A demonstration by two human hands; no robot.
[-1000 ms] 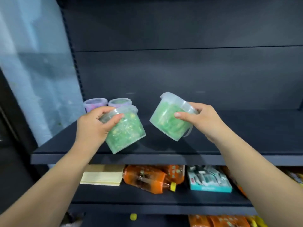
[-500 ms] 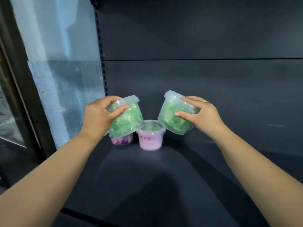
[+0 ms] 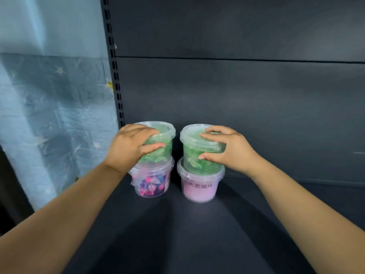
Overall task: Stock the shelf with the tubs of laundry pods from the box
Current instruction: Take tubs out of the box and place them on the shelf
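Looking at a wide dark shelf (image 3: 197, 234) here, with its dark back panel (image 3: 237, 95) rising behind, and off to the left a pale blue sheet (image 3: 49, 105) printed with small stars hangs just beside the slotted upright (image 3: 116, 86). Both bare forearms reach in from the near edge, well apart at the elbows and closer at the wrists.

Now the hands. The left hand (image 3: 128, 149) is wrapped over the left green tub (image 3: 164, 135), fingers (image 3: 154, 147) curled round its lid and side, grasping it. The right hand (image 3: 231, 151) clamps the right green tub (image 3: 195, 153) the same way, thumb low on the wall and the other digits up on the lid.

And where are those tubs? Back left corner of the shelf, each one sitting upright on top of another tub. The left one rests on a clear tub (image 3: 152, 184) of pink and purple pods, the right one on a pink tub (image 3: 199, 192). The two stacks stand just beside each other, a narrow gap between them. There is dark lettering (image 3: 200, 185) on the pink tub, too blurred to read.
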